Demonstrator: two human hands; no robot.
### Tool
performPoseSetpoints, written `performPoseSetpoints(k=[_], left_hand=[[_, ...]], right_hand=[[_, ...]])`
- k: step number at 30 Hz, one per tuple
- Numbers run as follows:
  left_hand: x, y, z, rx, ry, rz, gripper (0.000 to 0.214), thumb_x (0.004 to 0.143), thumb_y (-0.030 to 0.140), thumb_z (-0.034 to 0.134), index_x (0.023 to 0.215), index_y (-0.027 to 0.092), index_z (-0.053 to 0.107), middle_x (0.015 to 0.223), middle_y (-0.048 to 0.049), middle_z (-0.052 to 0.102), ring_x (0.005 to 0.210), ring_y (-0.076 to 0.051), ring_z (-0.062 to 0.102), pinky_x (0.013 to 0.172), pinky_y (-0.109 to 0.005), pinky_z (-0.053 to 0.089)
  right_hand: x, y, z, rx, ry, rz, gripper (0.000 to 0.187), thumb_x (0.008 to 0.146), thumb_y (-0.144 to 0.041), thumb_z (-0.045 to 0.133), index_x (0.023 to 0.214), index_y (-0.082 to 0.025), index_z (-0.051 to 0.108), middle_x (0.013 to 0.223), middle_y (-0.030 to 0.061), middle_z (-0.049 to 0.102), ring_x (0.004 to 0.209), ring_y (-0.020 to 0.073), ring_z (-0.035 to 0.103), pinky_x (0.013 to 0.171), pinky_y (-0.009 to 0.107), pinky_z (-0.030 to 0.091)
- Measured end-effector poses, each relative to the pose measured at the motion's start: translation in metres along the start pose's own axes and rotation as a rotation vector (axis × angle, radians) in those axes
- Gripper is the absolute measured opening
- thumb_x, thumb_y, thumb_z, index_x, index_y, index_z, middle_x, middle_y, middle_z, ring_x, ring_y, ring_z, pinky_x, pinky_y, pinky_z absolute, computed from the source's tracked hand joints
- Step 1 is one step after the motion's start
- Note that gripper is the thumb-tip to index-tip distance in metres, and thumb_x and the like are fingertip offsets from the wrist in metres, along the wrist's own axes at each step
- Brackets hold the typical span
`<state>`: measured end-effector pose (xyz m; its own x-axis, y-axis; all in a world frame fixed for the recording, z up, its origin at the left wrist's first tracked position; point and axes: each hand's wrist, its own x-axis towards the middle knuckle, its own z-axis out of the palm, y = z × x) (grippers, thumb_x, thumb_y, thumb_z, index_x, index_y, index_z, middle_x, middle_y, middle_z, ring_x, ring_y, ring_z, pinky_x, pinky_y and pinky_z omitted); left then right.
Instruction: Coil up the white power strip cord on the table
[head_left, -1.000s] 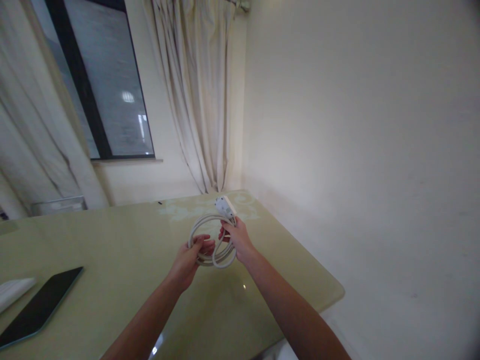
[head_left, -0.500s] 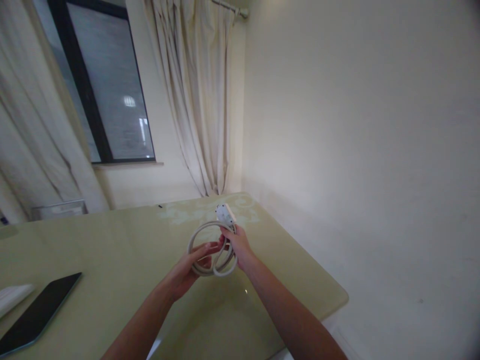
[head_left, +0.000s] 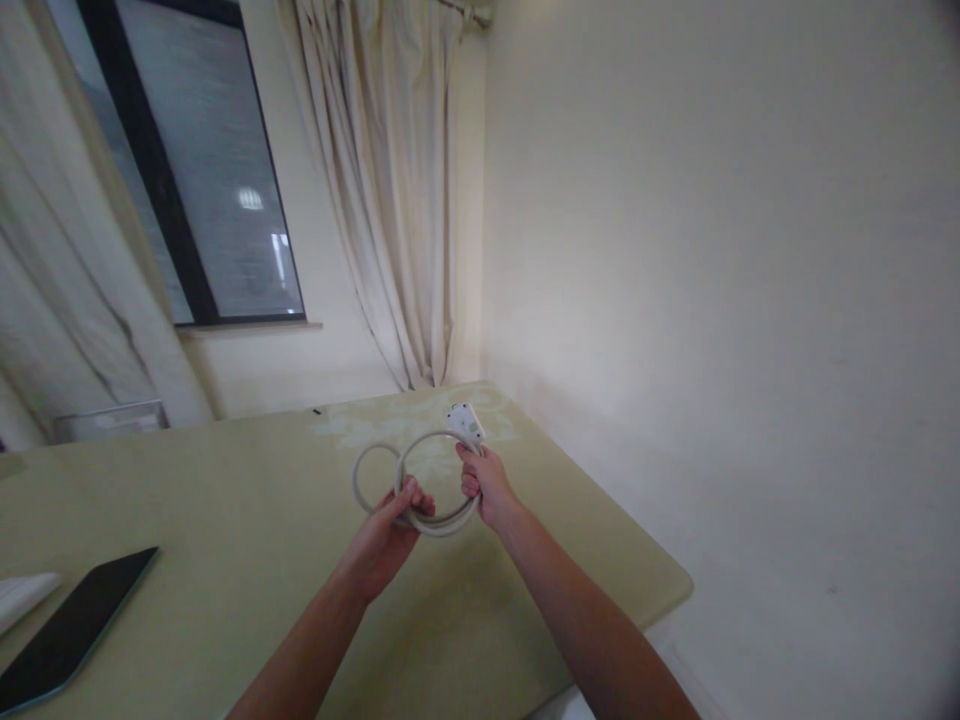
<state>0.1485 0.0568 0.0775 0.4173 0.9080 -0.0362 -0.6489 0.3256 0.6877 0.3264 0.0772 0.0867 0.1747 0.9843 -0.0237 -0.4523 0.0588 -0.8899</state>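
Note:
A pale grey cable (head_left: pixel 444 528) is wound into loops and held up above the table between my hands. My left hand (head_left: pixel 390 535) grips the lower left of the coil, thumb on top. One smaller loop sticks out to the left beyond these fingers. On the right side, my right hand (head_left: pixel 487 487) is closed around the cable. Just above that hand is a white block (head_left: pixel 466 422) with small dark spots, which looks like a power strip end; its lower part is hidden behind the cable and fingers.
The pale green table (head_left: pixel 240 540) has a glossy top and rounded corner. At the left lie a dark flat tablet-like slab (head_left: pixel 79 625) and a white object (head_left: pixel 26 598). A tiny black item (head_left: pixel 316 411) sits near the far edge. A wall (head_left: pixel 712 350) borders the right side.
The left hand has closed on the coil, and a loop now spreads out to its left. My right hand and the white block have shifted slightly right.

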Motion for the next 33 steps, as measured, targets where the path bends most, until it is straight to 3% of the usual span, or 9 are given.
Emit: performPoseSetpoints(k=[4,8,10,15,17,20,23,28,33], left_hand=[[-0.002,-0.004,0.01,-0.054,0.041,0.031,0.025,0.087,0.037,0.081,0.092,0.018,0.067,0.047,0.0147,0.03,0.039,-0.003,0.031,0.063,-0.022,0.053],[0.001,0.002,0.01,-0.022,0.137,0.046,0.034,0.079,0.028,0.088,0.103,0.015,0.067,0.074,0.0053,0.065,0.056,-0.005,0.056,0.065,-0.023,0.055],[0.003,0.002,0.007,0.005,0.09,0.022,0.038,0.074,0.03,0.091,0.098,0.016,0.065,0.084,0.0026,0.068,0.062,-0.007,0.06,0.062,-0.023,0.054],[0.02,-0.009,-0.003,0.182,0.053,-0.133,0.044,0.076,0.046,0.089,0.076,0.019,0.053,0.049,0.0151,0.025,0.037,-0.002,0.019,0.036,-0.016,0.018],[0.028,-0.014,-0.009,0.245,0.074,-0.217,0.052,0.077,0.048,0.087,0.065,0.021,0.044,0.046,0.0153,0.021,0.035,-0.003,0.016,0.035,-0.018,0.018],[0.035,-0.017,-0.016,0.316,0.042,-0.317,0.055,0.08,0.039,0.086,0.056,0.022,0.04,0.041,0.0136,0.026,0.034,-0.003,0.025,0.044,-0.022,0.041],[0.036,-0.018,-0.018,0.371,0.006,-0.36,0.039,0.076,0.031,0.09,0.062,0.018,0.055,0.048,0.0061,0.049,0.046,-0.009,0.054,0.066,-0.028,0.056],[0.048,-0.028,-0.013,0.53,0.068,-0.125,0.049,0.072,0.041,0.09,0.112,0.023,0.068,0.073,0.0039,0.065,0.06,-0.012,0.064,0.063,-0.027,0.054],[0.094,-0.039,-0.008,0.849,0.141,-0.078,0.029,0.069,0.036,0.088,0.079,0.02,0.066,0.063,-0.0005,0.066,0.054,-0.016,0.062,0.052,-0.024,0.043]], right_hand=[[-0.002,0.005,-0.007,-0.03,0.004,0.017,0.051,0.061,-0.047,0.085,0.086,-0.025,0.046,0.047,-0.0179,0.028,0.037,0.0039,0.019,0.036,0.019,0.014],[-0.004,0.009,-0.016,-0.107,0.035,-0.011,0.045,0.065,-0.045,0.08,0.089,-0.025,0.048,0.047,-0.0176,0.031,0.035,0.0042,0.021,0.035,0.019,0.015],[-0.005,0.012,-0.021,-0.158,0.052,-0.024,0.041,0.066,-0.042,0.079,0.089,-0.024,0.051,0.046,-0.0165,0.035,0.034,0.0047,0.024,0.035,0.019,0.016],[0.0,0.025,-0.027,-0.329,0.083,-0.072,0.028,0.071,-0.036,0.076,0.087,-0.021,0.058,0.048,-0.012,0.045,0.036,0.0079,0.036,0.039,0.021,0.024],[0.005,0.028,-0.029,-0.451,0.103,-0.152,0.024,0.072,-0.034,0.076,0.086,-0.02,0.062,0.054,-0.0082,0.054,0.046,0.0112,0.048,0.046,0.022,0.034],[0.013,0.027,-0.035,-0.602,0.11,-0.293,0.02,0.072,-0.029,0.076,0.086,-0.02,0.067,0.072,-0.0018,0.067,0.07,0.0174,0.063,0.063,0.025,0.045],[0.018,0.025,-0.044,-0.764,0.095,-0.354,0.016,0.076,-0.027,0.074,0.09,-0.02,0.069,0.085,0.0022,0.073,0.082,0.0204,0.066,0.075,0.029,0.048],[0.03,0.021,-0.06,-0.977,0.13,-0.291,0.015,0.082,-0.028,0.073,0.092,-0.018,0.071,0.092,0.0061,0.076,0.085,0.0225,0.068,0.075,0.029,0.047],[0.059,0.009,-0.083,-1.138,0.171,-0.153,0.013,0.079,-0.025,0.075,0.09,-0.018,0.075,0.088,0.0064,0.077,0.086,0.0244,0.071,0.072,0.029,0.046]])
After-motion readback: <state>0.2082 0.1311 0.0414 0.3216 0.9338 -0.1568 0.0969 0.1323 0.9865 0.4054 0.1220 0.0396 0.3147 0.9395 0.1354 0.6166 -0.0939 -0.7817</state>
